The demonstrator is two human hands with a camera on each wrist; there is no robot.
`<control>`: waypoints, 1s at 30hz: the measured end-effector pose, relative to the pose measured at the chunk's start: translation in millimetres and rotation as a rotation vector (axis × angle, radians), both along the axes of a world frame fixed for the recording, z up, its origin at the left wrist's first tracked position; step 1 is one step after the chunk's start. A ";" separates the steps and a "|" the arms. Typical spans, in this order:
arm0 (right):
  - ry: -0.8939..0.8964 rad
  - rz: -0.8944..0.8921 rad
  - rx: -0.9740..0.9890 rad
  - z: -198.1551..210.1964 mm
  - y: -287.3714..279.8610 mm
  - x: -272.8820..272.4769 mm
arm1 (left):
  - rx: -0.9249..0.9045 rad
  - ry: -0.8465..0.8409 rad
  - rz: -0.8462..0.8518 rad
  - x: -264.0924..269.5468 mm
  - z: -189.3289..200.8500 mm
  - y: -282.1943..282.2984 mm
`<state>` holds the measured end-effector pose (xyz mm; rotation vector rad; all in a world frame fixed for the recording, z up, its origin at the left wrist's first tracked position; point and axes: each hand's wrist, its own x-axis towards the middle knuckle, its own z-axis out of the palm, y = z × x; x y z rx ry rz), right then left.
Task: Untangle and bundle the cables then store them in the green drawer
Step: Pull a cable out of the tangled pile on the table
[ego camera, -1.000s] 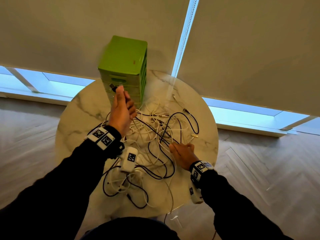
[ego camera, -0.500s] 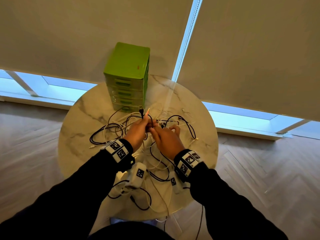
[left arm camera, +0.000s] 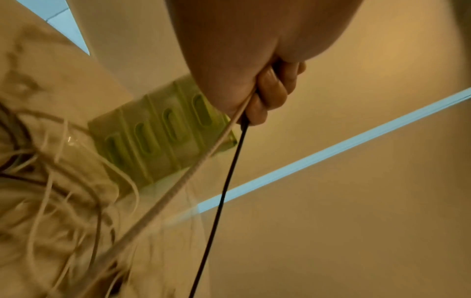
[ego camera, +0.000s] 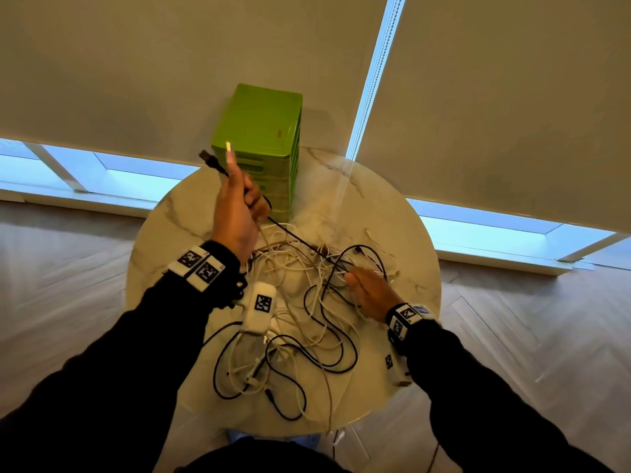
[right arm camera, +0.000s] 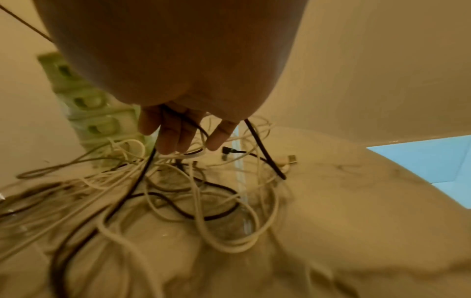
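A green drawer unit [ego camera: 263, 131] [left arm camera: 158, 133] [right arm camera: 84, 100] stands at the far side of the round marble table [ego camera: 392, 216]. My left hand [ego camera: 239, 213] [left arm camera: 270, 94] is raised in front of it and grips a black cable [ego camera: 297, 238] [left arm camera: 224, 191] and a white cable [left arm camera: 178, 185]; both plug ends stick up above the fist. The two cables run taut down into a tangle of black and white cables [ego camera: 307, 302] [right arm camera: 191, 191]. My right hand [ego camera: 370, 295] [right arm camera: 178, 137] rests on the tangle's right side with straight fingers pointing down among the strands.
Loose cable loops spread toward the table's near edge [ego camera: 273, 397]. A white tagged device [ego camera: 259, 307] hangs below my left wrist. Closed blinds with a beaded cord [ego camera: 367, 90] hang behind the table. Wooden floor lies all around.
Half a second ago both hands met at the middle of the tangle. The left hand has since lifted up and away with the two cable ends, and the right hand has dropped back onto the tangle's right side.
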<state>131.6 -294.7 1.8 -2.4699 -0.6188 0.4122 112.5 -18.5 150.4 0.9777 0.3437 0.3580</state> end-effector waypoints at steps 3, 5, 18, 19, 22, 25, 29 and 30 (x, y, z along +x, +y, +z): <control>0.010 -0.069 -0.167 5.9 -0.2 20.2 | 0.119 0.002 0.005 4.0 4.0 17.7; -0.032 -0.133 -0.243 23.1 12.1 34.2 | 0.344 0.055 -0.057 0.3 -3.5 15.2; -0.064 0.102 0.290 83.1 90.2 7.9 | 0.327 0.389 -0.264 3.3 -64.2 -47.5; -0.043 0.110 0.304 78.2 88.9 5.3 | 0.252 0.365 -0.242 4.3 -57.8 -49.8; 0.044 0.102 0.323 61.2 82.2 -2.9 | 0.100 0.286 -0.258 7.0 -45.4 -52.2; 0.071 0.050 0.359 48.0 73.9 -4.2 | 0.111 0.238 -0.236 6.1 -37.4 -50.8; -0.077 0.046 0.255 23.2 53.4 3.5 | 0.034 0.121 -0.093 9.3 -21.2 -28.2; -0.091 0.038 0.187 14.6 45.2 7.6 | 0.018 0.089 -0.049 11.0 -15.4 -18.6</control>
